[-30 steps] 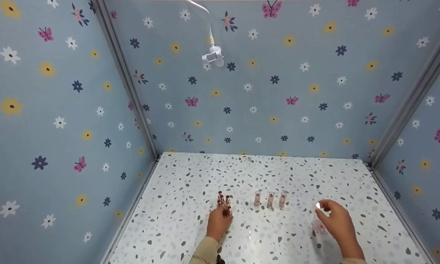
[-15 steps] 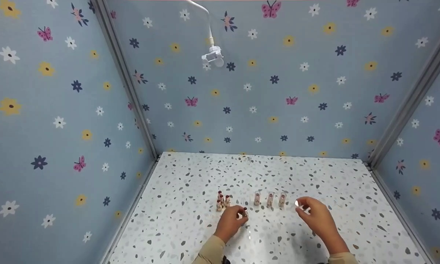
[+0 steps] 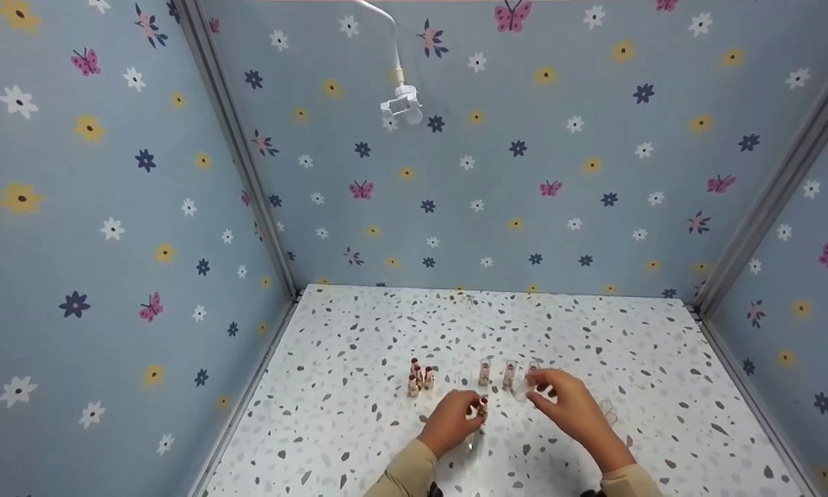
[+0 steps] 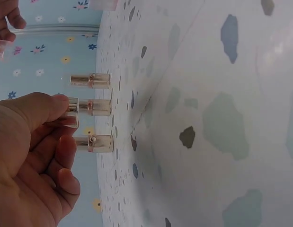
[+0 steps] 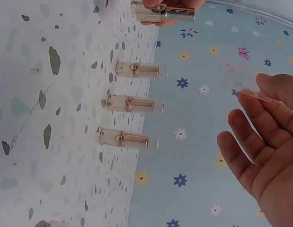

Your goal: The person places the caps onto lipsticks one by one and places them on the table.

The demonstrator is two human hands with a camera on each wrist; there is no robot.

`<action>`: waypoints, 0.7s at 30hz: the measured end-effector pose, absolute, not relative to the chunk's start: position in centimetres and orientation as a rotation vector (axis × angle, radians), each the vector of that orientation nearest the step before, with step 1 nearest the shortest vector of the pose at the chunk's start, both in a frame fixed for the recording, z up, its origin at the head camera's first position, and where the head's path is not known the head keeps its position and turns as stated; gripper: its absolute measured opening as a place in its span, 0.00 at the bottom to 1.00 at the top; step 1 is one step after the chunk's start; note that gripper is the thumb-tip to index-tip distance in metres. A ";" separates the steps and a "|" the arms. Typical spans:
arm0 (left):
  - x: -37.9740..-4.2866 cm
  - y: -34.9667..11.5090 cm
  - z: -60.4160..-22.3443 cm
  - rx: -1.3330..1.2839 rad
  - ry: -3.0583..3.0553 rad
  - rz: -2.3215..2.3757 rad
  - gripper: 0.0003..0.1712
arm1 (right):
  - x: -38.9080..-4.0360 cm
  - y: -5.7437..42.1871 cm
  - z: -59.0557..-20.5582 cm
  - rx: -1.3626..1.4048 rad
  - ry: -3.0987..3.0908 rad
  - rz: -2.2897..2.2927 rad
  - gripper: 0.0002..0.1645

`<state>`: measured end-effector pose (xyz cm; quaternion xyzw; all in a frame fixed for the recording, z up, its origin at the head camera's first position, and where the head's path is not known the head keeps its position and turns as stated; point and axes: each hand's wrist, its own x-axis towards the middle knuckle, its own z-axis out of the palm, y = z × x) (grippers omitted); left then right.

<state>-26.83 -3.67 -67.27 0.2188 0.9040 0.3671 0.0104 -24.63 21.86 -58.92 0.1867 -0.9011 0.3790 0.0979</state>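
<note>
Left hand (image 3: 450,422) pinches one lipstick (image 3: 483,407) between thumb and fingertips, dark red tip uppermost, long axis close to upright. Right hand (image 3: 571,407) pinches a clear cap (image 5: 238,79) between thumb and forefinger, the other fingers extended loosely below.

Key relation, as judged: cap to lipstick. The cap lies to the right of the lipstick and a little to the far side, well apart, with a gap between the hands. From the right wrist view the cap appears higher, its long axis near upright but slightly tilted, so the two axes look roughly parallel but offset sideways. Which end of the cap is hollow: cannot tell.

Just beyond, on the far side, three covered lipsticks (image 3: 509,376) stand in a row; the right fingertips overlap the rightmost in the head view. Four uncovered lipsticks (image 3: 412,386) stand clustered to the left, nearer the left hand. All on the speckled table (image 3: 345,421).
</note>
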 end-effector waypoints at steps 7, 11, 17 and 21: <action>-26.9 -2.8 -67.1 0.754 2.820 1.075 0.04 | -24.7 20.7 -59.0 0.708 -2.615 1.124 0.15; -26.9 -2.4 -67.1 0.782 2.800 1.057 0.03 | -24.7 20.1 -59.3 0.743 -2.611 1.088 0.15; -26.7 -1.9 -67.1 0.823 2.790 1.081 0.07 | -24.5 19.3 -60.0 0.806 -2.588 1.013 0.16; -26.6 -1.8 -67.1 0.816 2.773 1.110 0.08 | -24.5 19.0 -60.2 0.816 -2.585 0.957 0.16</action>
